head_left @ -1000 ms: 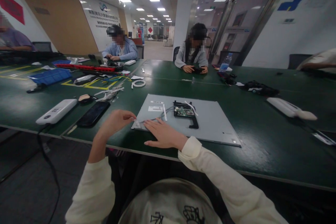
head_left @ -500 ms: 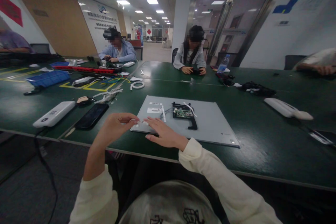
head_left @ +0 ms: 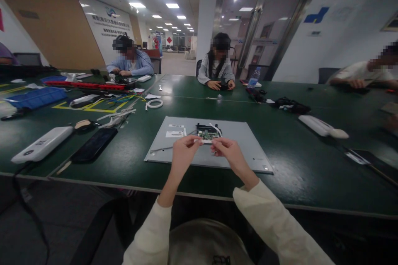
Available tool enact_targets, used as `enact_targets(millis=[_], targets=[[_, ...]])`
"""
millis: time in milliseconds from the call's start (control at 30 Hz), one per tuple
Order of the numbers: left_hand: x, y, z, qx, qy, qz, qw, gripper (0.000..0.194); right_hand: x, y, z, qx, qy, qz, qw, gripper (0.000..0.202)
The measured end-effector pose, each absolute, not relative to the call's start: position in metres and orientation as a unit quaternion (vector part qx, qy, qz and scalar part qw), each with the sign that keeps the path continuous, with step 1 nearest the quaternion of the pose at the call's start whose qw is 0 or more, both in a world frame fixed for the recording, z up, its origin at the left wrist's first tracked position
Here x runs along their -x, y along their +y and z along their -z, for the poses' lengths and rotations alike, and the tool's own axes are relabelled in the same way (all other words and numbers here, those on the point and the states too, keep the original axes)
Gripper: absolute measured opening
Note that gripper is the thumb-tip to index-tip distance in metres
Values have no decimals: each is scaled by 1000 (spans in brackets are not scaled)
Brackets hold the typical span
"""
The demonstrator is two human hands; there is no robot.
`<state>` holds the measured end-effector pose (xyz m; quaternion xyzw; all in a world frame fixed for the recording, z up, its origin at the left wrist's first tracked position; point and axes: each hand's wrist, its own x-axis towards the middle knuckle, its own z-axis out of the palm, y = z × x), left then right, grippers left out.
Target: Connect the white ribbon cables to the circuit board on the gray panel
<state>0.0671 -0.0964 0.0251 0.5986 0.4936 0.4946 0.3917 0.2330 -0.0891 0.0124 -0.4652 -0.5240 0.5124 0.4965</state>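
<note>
Between my two hands, a short white strip (head_left: 206, 141) is stretched level in front of the circuit board. My left hand (head_left: 187, 148) pinches its left end with thumb and fingertips. At the other end, my right hand (head_left: 227, 149) pinches it the same way. Below and behind lies a flat grey panel (head_left: 168, 155) with white labels (head_left: 175, 133). The green circuit board (head_left: 205, 135) sits in a black bracket (head_left: 202, 126) on the panel, partly hidden by my fingers. Another white strip (head_left: 215, 128) curls over the bracket. A thin grey cable (head_left: 163, 148) runs leftward across the panel.
To the left are a black phone (head_left: 94, 145), a white power bank (head_left: 43, 144), a blue tray (head_left: 35, 97) and a white tape ring (head_left: 154, 103). Another white device (head_left: 320, 126) lies at right. Co-workers sit across the green table (head_left: 183, 99).
Both hands have moved right, from the panel's left edge to the circuit board. The white strip now spans between them; my right hand has gone from flat to pinching. The view has shifted slightly.
</note>
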Motion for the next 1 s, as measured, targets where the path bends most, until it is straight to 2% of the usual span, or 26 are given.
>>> enact_targets(millis=[133, 233, 367, 467, 767, 1000], targets=[[-94, -87, -24, -674, 547, -410, 280, 24, -259, -81, -13, 526, -566, -437, 460, 32], [-113, -82, -25, -730, 583, -308, 181, 24, -271, -73, -11, 577, -618, -333, 418, 28], [-130, -75, -20, -761, 582, -238, 160, 24, -280, -67, -3, 637, -680, -147, 331, 26], [-135, -72, -13, -769, 583, -220, 143, 22, -282, -69, 3, 663, -691, -80, 276, 25], [-136, -74, -5, -774, 589, -214, 90, 18, -280, -76, 8, 688, -683, -43, 242, 24], [-133, -77, -2, -776, 588, -208, 92, 20, -283, -75, 11, 658, -702, -95, 255, 26]])
